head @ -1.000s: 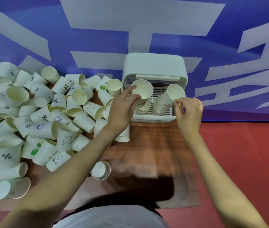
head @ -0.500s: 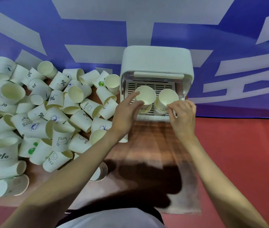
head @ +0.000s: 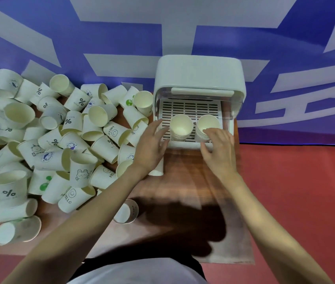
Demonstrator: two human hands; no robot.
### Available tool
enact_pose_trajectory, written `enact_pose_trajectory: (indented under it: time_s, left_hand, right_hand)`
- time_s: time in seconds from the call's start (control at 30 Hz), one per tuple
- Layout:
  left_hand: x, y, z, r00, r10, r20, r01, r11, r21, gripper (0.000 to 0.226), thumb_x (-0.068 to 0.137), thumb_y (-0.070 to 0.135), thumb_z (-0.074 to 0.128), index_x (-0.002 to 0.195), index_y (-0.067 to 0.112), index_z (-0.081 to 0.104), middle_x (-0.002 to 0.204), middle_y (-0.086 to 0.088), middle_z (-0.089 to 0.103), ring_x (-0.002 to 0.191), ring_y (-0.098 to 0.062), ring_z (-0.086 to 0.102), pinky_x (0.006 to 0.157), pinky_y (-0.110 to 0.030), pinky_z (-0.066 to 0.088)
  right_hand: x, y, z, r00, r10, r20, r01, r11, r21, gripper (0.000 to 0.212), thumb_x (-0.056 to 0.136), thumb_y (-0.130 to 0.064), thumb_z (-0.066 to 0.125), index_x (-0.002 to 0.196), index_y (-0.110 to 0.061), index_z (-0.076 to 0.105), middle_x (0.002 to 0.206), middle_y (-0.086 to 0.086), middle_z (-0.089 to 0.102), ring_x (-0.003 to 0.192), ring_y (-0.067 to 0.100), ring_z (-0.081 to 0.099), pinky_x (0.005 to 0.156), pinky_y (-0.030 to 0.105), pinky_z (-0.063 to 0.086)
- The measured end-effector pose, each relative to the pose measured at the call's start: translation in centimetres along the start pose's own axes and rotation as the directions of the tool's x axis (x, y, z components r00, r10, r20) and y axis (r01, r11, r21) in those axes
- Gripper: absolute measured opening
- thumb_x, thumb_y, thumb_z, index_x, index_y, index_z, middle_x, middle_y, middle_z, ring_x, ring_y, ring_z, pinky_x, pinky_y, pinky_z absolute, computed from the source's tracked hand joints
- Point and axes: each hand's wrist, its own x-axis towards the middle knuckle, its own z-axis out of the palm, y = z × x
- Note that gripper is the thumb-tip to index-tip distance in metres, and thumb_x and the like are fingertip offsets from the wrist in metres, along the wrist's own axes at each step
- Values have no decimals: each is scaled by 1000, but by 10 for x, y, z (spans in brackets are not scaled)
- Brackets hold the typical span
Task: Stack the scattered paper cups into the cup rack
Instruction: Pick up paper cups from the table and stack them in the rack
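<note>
White plastic cup rack (head: 199, 74) stands at the far edge of the wooden desk (head: 191, 177), against a blue-and-white wall. Two stacks of paper cups sit on its slatted tray: left stack (head: 181, 128) just beyond the left hand (head: 152, 148), right stack (head: 206, 127) under the right hand (head: 220, 148). Left fingers (head: 158, 125) spread and relaxed, holding nothing. Right fingers (head: 209, 131) loosely extended, tips at the stack's rim; contact unclear. Scattered cups (head: 60, 144) heaped left of the left hand.
</note>
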Motion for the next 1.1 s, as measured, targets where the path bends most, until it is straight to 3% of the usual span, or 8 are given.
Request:
enact_pose_trajectory:
  time_s: [0.17, 0.3, 0.43, 0.6, 0.73, 0.9, 1.1]
  left_hand:
    - [-32, -40, -35, 995, -94, 19, 93, 995, 29, 30, 85, 15, 66, 113, 5, 64, 122, -14, 59, 115, -31, 54, 93, -38, 43]
    - [-61, -64, -55, 978, -137, 154, 128, 990, 67, 42, 82, 19, 69, 120, 4, 58, 124, -13, 57, 115, -30, 53, 95, -38, 43]
    - [-82, -71, -60, 958, -141, 251, 116, 987, 111, 61, 77, 34, 74, 127, 7, 53, 128, -11, 55, 118, -28, 51, 93, -37, 44]
    - [-91, -71, -53, 919, -143, 367, 105, 987, 122, 83, 68, 44, 78, 137, 12, 44, 135, -7, 49, 123, -27, 46, 99, -41, 42]
    - [-93, -73, -48, 907, -118, 404, 55, 985, 166, 85, 68, 38, 78, 139, 14, 40, 137, -7, 47, 122, -27, 45, 98, -40, 41]
    - [-98, -74, -44, 934, -74, 351, 24, 989, 143, 74, 73, 31, 75, 137, 12, 43, 135, -8, 49, 119, -27, 48, 95, -36, 43]
    - [-101, -68, -51, 961, -44, 275, 48, 999, -9, 70, 74, 28, 77, 134, 7, 47, 132, -11, 51, 121, -28, 47, 101, -34, 39]
  right_hand:
    - [-30, -38, 20, 981, -23, 191, 16, 999, 33, 35, 90, -20, 61, 123, -10, 58, 119, 7, 60, 114, 25, 52, 105, 39, 36]
    - [-48, -60, 48, 892, -10, 452, 19, 1000, -15, 58, 89, -29, 61, 141, -15, 40, 134, 3, 48, 123, 23, 47, 105, 38, 35]
    - [-56, -74, 73, 816, 34, 577, 35, 994, -108, 73, 89, -35, 58, 150, -20, 20, 133, 6, 44, 116, 26, 50, 100, 40, 41]
    - [-53, -83, 88, 803, 84, 591, 28, 984, -177, 68, 92, -31, 56, 149, -26, 20, 122, 9, 45, 103, 28, 54, 89, 40, 46]
    - [-49, -87, 87, 822, 105, 559, 1, 983, -186, 56, 94, -24, 52, 146, -25, 30, 123, 8, 47, 103, 28, 56, 85, 40, 48]
    - [-51, -87, 77, 871, 122, 476, -52, 986, -157, 39, 95, -17, 47, 134, -17, 48, 122, 6, 50, 99, 28, 57, 76, 38, 49]
    - [-61, -71, 45, 929, 175, 326, -180, 983, -14, 24, 97, -22, 48, 109, -13, 67, 102, 6, 62, 90, 28, 61, 71, 38, 49]
